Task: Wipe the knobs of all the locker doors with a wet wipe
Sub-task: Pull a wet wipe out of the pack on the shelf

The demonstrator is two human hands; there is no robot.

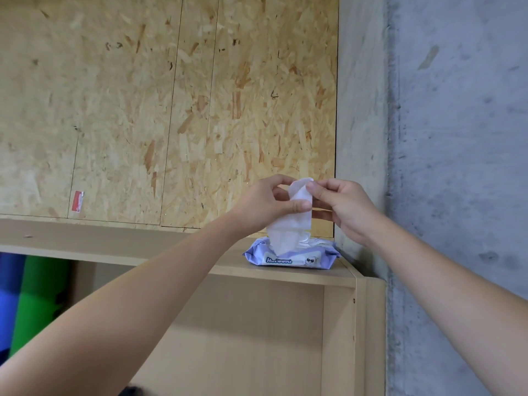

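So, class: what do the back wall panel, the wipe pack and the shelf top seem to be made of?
Back wall panel: apparently unfinished strand board; pressed wood flakes show.
Wipe pack: probably soft plastic film, slightly glossy and crinkled at its ends.
Shelf top: looks like laminated board, smooth and matt, with an even pale wood tone.

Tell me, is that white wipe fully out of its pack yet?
Cannot tell for sure. Both hands, left hand and right hand, pinch the wipe at its top, while its lower end meets the pack opening.

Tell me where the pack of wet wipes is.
In the head view, the wipes pack lies on the wooden shelf top, right of centre, near the concrete wall, directly below both hands.
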